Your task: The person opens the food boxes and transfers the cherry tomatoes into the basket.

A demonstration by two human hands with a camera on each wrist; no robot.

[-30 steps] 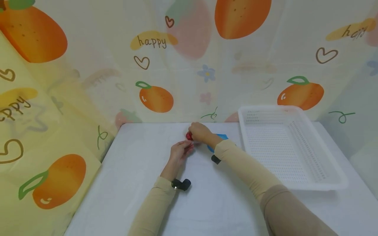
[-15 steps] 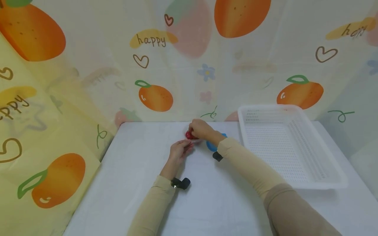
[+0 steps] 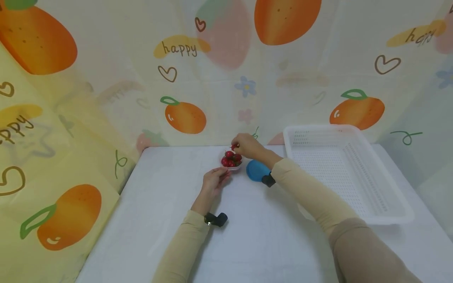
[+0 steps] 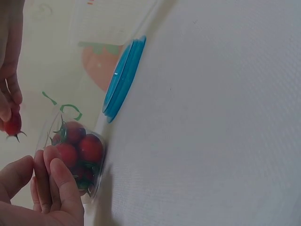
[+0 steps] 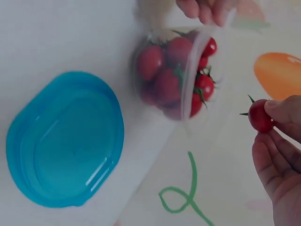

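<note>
A small clear plastic container (image 3: 233, 168) full of red cherry tomatoes (image 3: 229, 155) with green stems stands near the table's back edge. At its near rim, my left hand (image 3: 213, 181) pinches the edge between thumb and fingers, as the left wrist view also shows. Just above and behind the container, my right hand (image 3: 249, 146) holds one cherry tomato (image 5: 259, 116) between thumb and fingertips, its green stem pointing away from the palm. A blue plastic lid (image 5: 70, 146) lies on the table right of the container, partly covered by the right wrist in the head view.
A large white perforated basket (image 3: 400, 192) takes up the right side of the table, partly behind the right forearm. A white cloth (image 3: 148, 220) covers the table. Printed fruit curtains (image 3: 124, 47) hang right behind and along the left.
My right hand has risen out of the container with a cherry tomato and shifted slightly right, uncovering the other tomatoes and more of the blue lid. The left hand stays at the rim.
</note>
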